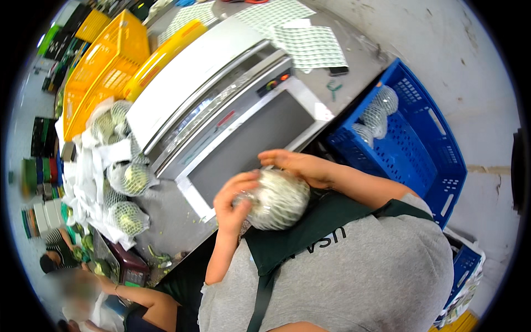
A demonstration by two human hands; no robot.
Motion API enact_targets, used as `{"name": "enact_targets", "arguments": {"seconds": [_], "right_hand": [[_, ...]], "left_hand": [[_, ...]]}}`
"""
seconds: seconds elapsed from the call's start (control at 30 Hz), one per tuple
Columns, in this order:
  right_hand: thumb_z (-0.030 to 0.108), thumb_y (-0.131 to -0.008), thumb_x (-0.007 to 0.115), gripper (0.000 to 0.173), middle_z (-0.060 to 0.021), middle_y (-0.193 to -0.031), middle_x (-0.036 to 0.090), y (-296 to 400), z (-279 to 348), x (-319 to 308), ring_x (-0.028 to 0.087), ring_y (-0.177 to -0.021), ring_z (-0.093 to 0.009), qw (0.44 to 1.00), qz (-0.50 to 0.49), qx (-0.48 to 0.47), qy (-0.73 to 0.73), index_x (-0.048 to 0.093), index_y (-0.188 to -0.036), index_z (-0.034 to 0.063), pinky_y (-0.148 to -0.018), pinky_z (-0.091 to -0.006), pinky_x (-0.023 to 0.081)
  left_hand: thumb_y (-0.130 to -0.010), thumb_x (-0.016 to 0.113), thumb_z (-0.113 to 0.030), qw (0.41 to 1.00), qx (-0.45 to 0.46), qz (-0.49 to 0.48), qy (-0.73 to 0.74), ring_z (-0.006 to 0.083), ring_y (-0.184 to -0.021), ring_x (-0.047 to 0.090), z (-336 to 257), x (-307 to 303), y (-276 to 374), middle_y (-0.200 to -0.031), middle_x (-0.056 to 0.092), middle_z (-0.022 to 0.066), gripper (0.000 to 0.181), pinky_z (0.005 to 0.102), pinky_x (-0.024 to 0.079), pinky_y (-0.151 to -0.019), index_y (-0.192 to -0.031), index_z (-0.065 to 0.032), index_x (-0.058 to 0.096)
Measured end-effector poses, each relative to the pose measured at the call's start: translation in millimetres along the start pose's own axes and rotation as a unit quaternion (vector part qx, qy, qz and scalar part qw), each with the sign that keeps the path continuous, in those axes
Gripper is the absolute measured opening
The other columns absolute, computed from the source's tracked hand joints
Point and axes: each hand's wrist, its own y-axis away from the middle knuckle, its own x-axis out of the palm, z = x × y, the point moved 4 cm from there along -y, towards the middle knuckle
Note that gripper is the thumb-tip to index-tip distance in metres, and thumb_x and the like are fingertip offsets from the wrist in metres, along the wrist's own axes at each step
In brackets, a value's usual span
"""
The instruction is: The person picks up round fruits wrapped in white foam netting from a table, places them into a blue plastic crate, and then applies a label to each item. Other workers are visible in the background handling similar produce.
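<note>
A pale green round vegetable in a white foam net and clear film (pixel 280 201) is between my hands, close to my apron and slightly blurred. My left hand (pixel 236 199) grips its film-covered side, with the fingers bent over it. My right hand (pixel 296 166) lies against its upper right side, fingers stretched out and palm towards it. Beyond my hands is a film wrapping machine with a dark flat plate (pixel 253 137) in a pale frame and a lit switch. Several similar netted vegetables (pixel 128 218) lie on the metal table to the left.
A blue plastic crate (pixel 419 153) on the right holds several wrapped, netted vegetables (pixel 375 118). Printed label sheets (pixel 317 47) lie behind the machine. Yellow crates (pixel 103 70) and a yellow film roll (pixel 166 58) are at back left. A co-worker's arm (pixel 141 294) is at lower left, near a dark red scale (pixel 128 263).
</note>
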Motion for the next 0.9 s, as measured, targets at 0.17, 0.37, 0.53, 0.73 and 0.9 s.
{"name": "enact_targets", "arguments": {"seconds": [0.17,0.37,0.53,0.73,0.9], "right_hand": [[0.035,-0.069,0.07,0.081,-0.0138,-0.133,0.032,119,53,-62,0.036,-0.12,-0.025,0.825,-0.287,-0.312,0.374,0.027,-0.134,0.0137,-0.097,-0.0345,0.032],[0.037,-0.072,0.064,0.067,-0.0154,-0.12,0.046,284,33,-229,0.047,-0.109,-0.028,0.832,-0.524,-0.154,0.098,0.038,-0.128,0.0134,-0.087,-0.0377,0.041],[0.029,-0.071,0.066,0.062,-0.0151,-0.122,0.047,283,-93,-316,0.044,-0.112,-0.026,0.819,-0.542,0.019,0.187,0.043,-0.124,0.0068,-0.094,-0.0342,0.034],[0.029,-0.075,0.066,0.075,-0.023,-0.132,0.033,280,-139,-359,0.033,-0.121,-0.033,0.723,-0.492,0.046,0.482,0.03,-0.132,-0.0015,-0.102,-0.0378,0.025],[0.021,-0.082,0.06,0.053,-0.0148,-0.126,0.043,226,29,-282,0.041,-0.115,-0.023,0.653,-0.635,-0.27,0.313,0.039,-0.127,0.001,-0.095,-0.0332,0.035]], "left_hand": [[-0.094,0.032,-0.032,0.887,-0.206,-0.108,0.398,0.0272,-0.11,0.049,50,120,-51,-0.119,0.049,0.0196,0.047,0.0354,0.037,-0.094,-0.121,0.0046,0.041],[-0.091,0.041,-0.013,0.981,-0.083,0.119,0.133,0.0261,-0.116,0.043,47,220,-91,-0.132,0.037,0.0169,0.05,0.0358,0.038,-0.092,-0.136,-0.0038,0.022],[-0.091,0.043,-0.012,0.975,-0.164,0.093,0.115,0.016,-0.093,0.055,59,203,-90,-0.102,0.059,0.0104,0.026,0.0286,0.044,-0.081,-0.111,0.0008,0.053],[-0.084,0.054,-0.009,0.995,-0.043,-0.084,-0.042,0.0151,-0.099,0.053,51,108,-82,-0.108,0.056,0.007,0.03,0.0265,0.042,-0.083,-0.114,-0.0026,0.052],[-0.077,0.059,-0.005,0.803,0.05,-0.531,-0.266,0.0195,-0.096,0.052,49,-143,8,-0.108,0.054,0.0104,0.033,0.0281,0.044,-0.077,-0.11,-0.0032,0.055]]}}
